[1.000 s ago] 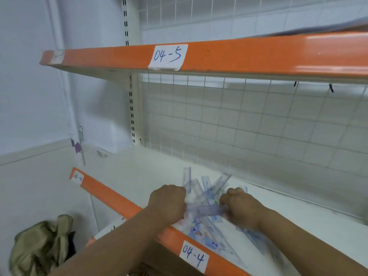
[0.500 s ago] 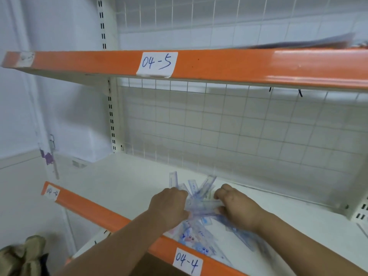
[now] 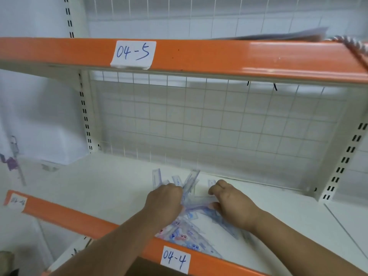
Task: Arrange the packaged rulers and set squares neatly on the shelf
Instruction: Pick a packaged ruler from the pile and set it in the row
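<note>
A loose pile of clear, blue-printed packaged rulers and set squares lies on the white shelf labelled 04-4. Several packs fan out toward the wire-grid back. My left hand is curled around the left side of the bundle, with ruler ends sticking out beyond its knuckles. My right hand grips the right side of the same bundle, fingers curled over it. The packs under both hands are hidden.
An orange-edged upper shelf, labelled 04-5, overhangs close above and carries something flat at the right. A wire grid closes the back. Slotted uprights stand at both sides. The orange front lip borders the lower shelf.
The view has swung up and to the right. Both hands stay on the bundle and have drawn slightly apart along it, a little farther back on the shelf.
</note>
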Action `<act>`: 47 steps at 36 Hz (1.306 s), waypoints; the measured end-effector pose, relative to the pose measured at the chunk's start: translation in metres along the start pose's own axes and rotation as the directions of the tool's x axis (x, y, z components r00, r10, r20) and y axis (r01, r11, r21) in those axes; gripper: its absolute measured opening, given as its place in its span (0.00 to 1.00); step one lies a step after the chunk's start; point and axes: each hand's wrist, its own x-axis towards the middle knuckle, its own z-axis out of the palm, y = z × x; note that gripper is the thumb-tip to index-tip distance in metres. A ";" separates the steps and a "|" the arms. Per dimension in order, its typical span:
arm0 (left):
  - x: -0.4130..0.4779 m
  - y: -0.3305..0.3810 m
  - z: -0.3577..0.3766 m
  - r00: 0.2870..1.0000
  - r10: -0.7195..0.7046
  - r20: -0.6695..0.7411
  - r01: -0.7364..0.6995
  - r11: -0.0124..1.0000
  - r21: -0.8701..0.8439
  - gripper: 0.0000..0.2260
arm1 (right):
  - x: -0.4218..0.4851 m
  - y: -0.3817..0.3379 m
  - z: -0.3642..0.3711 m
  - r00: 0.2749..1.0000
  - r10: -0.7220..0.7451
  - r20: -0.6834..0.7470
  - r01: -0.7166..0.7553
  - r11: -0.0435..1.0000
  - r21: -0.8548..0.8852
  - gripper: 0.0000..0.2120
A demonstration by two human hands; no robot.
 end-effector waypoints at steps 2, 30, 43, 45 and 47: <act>0.002 0.002 0.000 1.000 0.015 -0.003 -0.015 1.000 0.014 0.13 | -0.003 0.001 0.000 1.000 0.000 -0.008 0.000 1.000 -0.003 0.17; 0.008 0.102 0.012 0.903 0.415 0.109 -0.420 0.907 0.031 0.18 | -0.137 0.040 -0.017 0.901 0.433 -0.031 -0.431 0.883 -0.186 0.18; -0.017 0.226 0.022 0.881 0.464 0.093 -0.469 0.883 0.033 0.14 | -0.259 0.102 -0.045 0.824 0.566 -0.033 -0.560 0.803 -0.205 0.19; -0.026 0.252 0.025 0.877 0.471 0.092 -0.475 0.880 0.028 0.14 | -0.284 0.116 -0.051 0.814 0.580 -0.032 -0.573 0.792 -0.210 0.19; -0.036 0.279 0.028 0.877 0.470 0.094 -0.474 0.880 0.024 0.14 | -0.310 0.132 -0.056 0.803 0.595 -0.028 -0.585 0.780 -0.220 0.18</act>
